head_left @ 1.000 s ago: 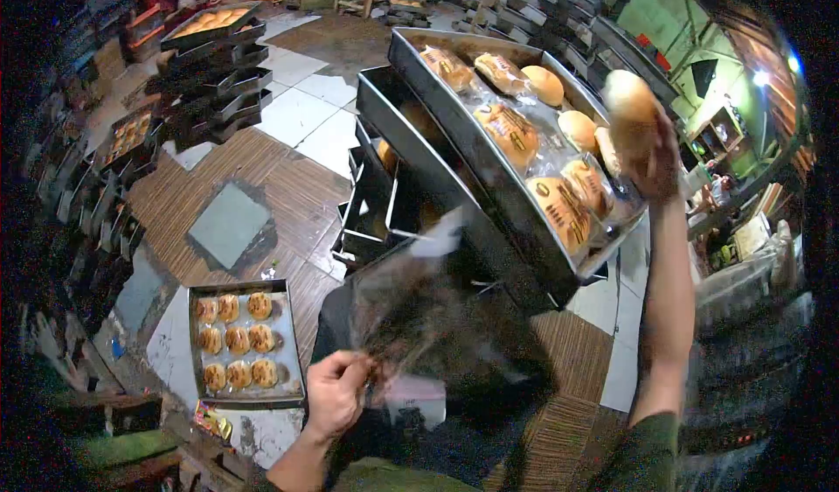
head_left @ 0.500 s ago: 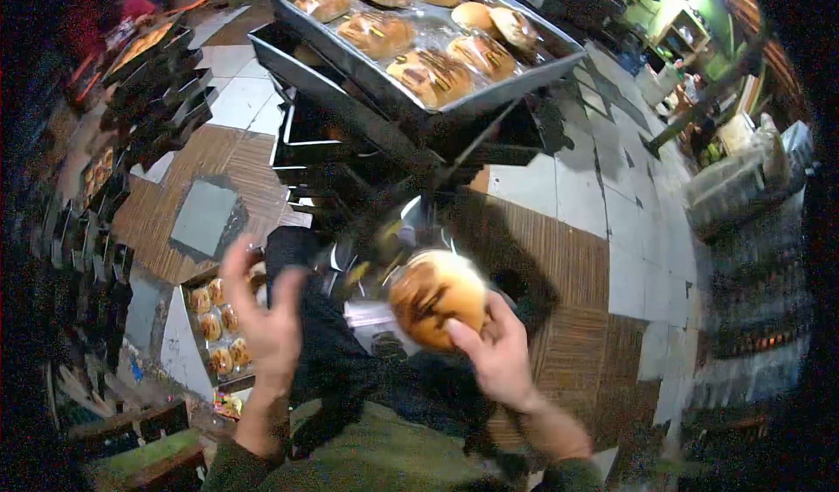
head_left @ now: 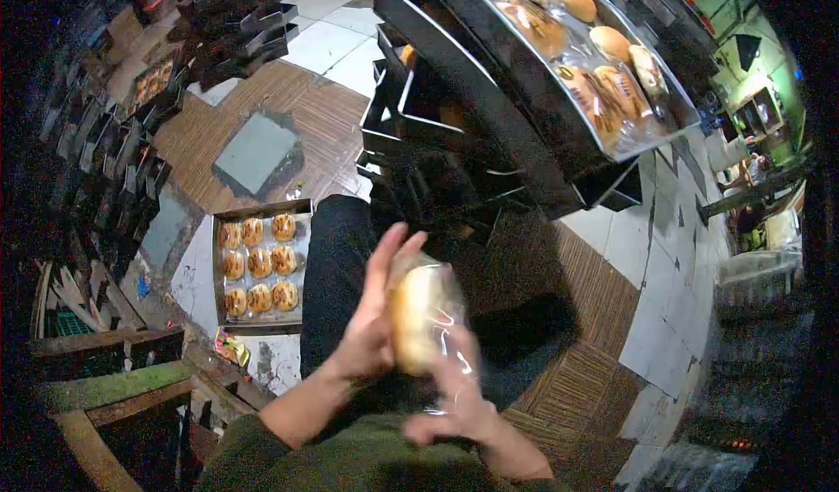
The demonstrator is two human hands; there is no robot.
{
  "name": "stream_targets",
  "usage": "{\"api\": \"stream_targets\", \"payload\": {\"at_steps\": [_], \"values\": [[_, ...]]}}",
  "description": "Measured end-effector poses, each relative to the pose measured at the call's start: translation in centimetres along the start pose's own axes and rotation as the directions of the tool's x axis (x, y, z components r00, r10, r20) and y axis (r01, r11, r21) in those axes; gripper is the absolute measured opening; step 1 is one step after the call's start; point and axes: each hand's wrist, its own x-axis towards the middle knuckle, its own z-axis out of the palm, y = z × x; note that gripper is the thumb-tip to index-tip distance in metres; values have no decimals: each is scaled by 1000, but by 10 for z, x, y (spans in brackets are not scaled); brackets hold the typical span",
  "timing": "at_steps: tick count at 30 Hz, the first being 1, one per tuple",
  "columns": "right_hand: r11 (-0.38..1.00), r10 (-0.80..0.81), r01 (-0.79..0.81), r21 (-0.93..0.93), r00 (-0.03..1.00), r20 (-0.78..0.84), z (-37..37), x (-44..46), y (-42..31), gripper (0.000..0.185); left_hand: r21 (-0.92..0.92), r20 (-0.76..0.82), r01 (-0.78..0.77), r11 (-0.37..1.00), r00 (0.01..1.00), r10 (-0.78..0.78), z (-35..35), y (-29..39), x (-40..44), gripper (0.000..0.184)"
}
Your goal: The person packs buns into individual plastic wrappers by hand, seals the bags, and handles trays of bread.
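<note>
Between my two hands, over my lap, is a round bun (head_left: 418, 317) in a clear plastic bag. My left hand (head_left: 371, 317) lies along the bun's left side, its fingers pointing up and slightly blurred. On the lower right, my right hand (head_left: 454, 396) is against the bag, blurred by motion. Above them, a metal tray (head_left: 603, 155) at the top of a stack holds several buns, some in clear wrappers and some bare. A square tray (head_left: 260, 328) on the floor at the left carries several small browned buns in rows.
Stacked dark trays (head_left: 489, 81) stand in front of my knees. More tray stacks (head_left: 240, 29) line the left side. A wooden frame (head_left: 131, 387) is at the lower left, beside a colourful wrapper (head_left: 232, 349). Large plastic-covered stacks (head_left: 743, 352) are on the right.
The right hand has gone from the upper tray to my lap with a bun. The left hand has come to the bun, which is now in the clear bag. The view has shifted too.
</note>
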Motion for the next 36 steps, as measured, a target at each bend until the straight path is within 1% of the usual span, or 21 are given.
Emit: {"api": "stream_targets", "payload": {"at_steps": [1,3,5,7,9,10,12,13,15,19,21,24,25,26,27,29,31,32,33,35,36], "values": [[995,95,-89,-32,937,335,-12,42,-20,68,-63,-228,29,998,973,-43,0,-6,13,79],[989,83,-22,-147,904,420,-16,59,-28,66,-581,-227,90,809,936,-267,-33,-11,22,57],[882,-226,365,-298,883,410,-18,59,-25,39,-704,-295,58,707,882,-367,-28,0,24,53],[838,214,90,-539,853,475,4,57,-1,14,-714,-375,78,696,797,-474,-31,-3,29,63],[942,335,-94,-321,278,900,1,80,-25,29,-778,-366,22,628,796,-482,-67,-31,42,66],[946,324,-89,-312,254,911,-6,59,-29,29,-708,-496,-76,702,761,-418,-71,-20,47,60],[717,240,-667,204,510,826,-43,0,-40,44,-581,-607,-168,797,742,-286,-81,-3,55,54],[876,-166,-327,355,487,858,-47,62,-6,37,-542,-589,-182,820,779,-216,-85,0,56,55],[943,308,-333,-20,845,437,-47,81,-6,33,-470,-379,-138,872,924,-58,-64,7,49,54],[646,517,-682,343,721,461,-31,63,0,24,-547,-272,-192,815,961,43,-19,31,40,50],[722,463,-602,342,787,407,-35,49,2,22,-522,-237,-179,834,970,60,-20,32,38,50],[982,0,82,-173,904,429,-38,42,6,22,-525,-298,-103,845,952,-69,-5,35,34,52],[914,-15,216,-343,864,503,-38,40,5,23,-522,-285,-94,848,956,-70,-5,29,34,52],[929,366,-186,-320,594,716,-46,54,-18,27,-556,-231,-18,831,964,-134,-13,17,35,54],[744,539,-535,-399,129,832,-54,69,-40,31,-584,-178,57,810,965,-195,-20,9,37,55],[863,-303,-157,480,598,742,-102,-53,-24,42,-374,-456,-54,926,880,-133,-40,8,49,57],[944,-56,-245,220,538,841,-115,25,-22,63,-442,-636,-210,872,759,-140,-31,24,46,63],[946,208,-318,-61,452,867,-117,61,-20,86,-556,-339,-43,830,924,-179,-12,26,30,76],[999,34,-34,-7,914,404,-101,62,10,101,-638,-179,46,769,962,-206,1,16,15,77],[900,159,-176,399,984,75,-59,70,30,97,-660,35,380,648,877,-479,9,-1,-24,78],[726,337,-327,605,936,101,-45,74,33,90,-488,-228,282,826,872,-433,-7,-3,-31,77]]}}
